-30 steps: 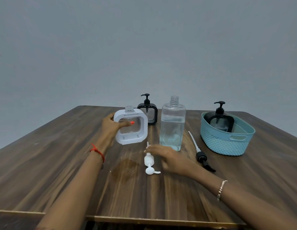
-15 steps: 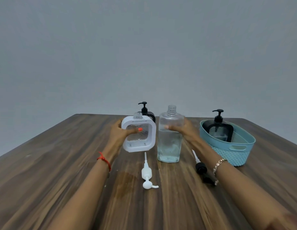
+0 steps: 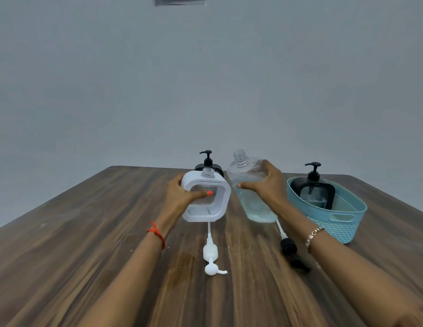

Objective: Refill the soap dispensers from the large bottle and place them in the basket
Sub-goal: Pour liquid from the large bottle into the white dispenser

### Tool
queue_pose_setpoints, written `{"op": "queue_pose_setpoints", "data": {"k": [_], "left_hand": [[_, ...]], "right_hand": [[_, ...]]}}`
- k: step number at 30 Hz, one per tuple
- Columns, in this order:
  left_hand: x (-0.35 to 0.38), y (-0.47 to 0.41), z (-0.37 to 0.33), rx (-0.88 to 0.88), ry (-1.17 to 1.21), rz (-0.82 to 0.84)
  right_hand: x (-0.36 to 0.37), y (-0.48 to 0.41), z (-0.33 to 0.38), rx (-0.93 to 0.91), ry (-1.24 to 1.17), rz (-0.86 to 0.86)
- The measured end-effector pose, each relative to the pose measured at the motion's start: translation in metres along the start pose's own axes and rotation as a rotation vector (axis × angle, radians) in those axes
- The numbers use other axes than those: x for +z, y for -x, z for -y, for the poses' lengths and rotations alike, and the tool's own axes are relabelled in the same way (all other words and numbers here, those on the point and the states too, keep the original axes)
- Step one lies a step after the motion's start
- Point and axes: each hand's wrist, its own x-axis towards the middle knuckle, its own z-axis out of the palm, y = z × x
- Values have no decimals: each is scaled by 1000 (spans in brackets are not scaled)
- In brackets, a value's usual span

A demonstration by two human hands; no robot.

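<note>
We grip the white dispenser (image 3: 206, 198) in our left hand (image 3: 179, 197) and the tilted big bottle (image 3: 249, 190) in our right hand (image 3: 267, 185), both beside the basket (image 3: 342, 218).

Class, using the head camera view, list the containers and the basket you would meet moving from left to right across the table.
white dispenser → large bottle → black dispenser standing in the blue basket. The black dispenser behind the white one overlaps it, so it is omitted.

A plain grey wall (image 3: 205, 79) is filling the upper half, a dark strip (image 3: 180, 0) showing at 12 o'clock. A dark wood-grain worktop (image 3: 76, 232) is spreading below, evenly lit.
</note>
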Motion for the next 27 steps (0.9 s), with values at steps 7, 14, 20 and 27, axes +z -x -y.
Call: {"op": "queue_pose_setpoints", "data": {"k": [7,14,20,27], "left_hand": [[8,6,-8,11,-3,3],[14,13,-17,48,-16,11],[15,18,-22,54,-21,30],[16,23,-26,55,1,37]], "right_hand": [[-12,-9,17,-290,152,-49],[-19,-13,20,-455,391,-76],[-25,-10,23,-590,519,-130],[-29,-8,27,-649,577,-152]]}}
